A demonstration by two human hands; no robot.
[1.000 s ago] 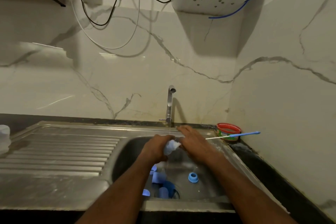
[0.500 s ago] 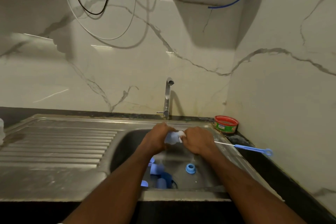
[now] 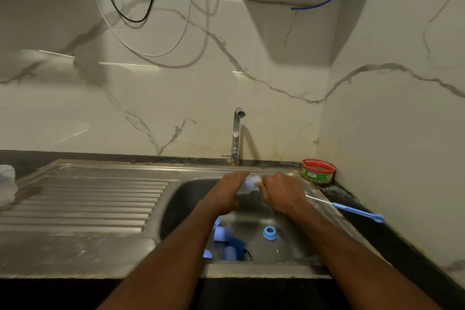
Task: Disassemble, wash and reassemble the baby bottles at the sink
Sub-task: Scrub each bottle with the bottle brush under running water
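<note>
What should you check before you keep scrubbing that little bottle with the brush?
1. Left hand grips the bottle: ok.
2. Right hand holds the brush, handle sticking out to the right: ok.
3. Brush head inside the bottle: cannot tell, hands hide it.
4. Water running from the tap: cannot tell.
5. Bottle held over the sink: ok.
6. Blue ring and blue caps lie in the sink, not yet reassembled: ok.

Both forearms reach forward, left hand (image 3: 227,192) and right hand (image 3: 281,191) close together, each grip curled tight
</note>
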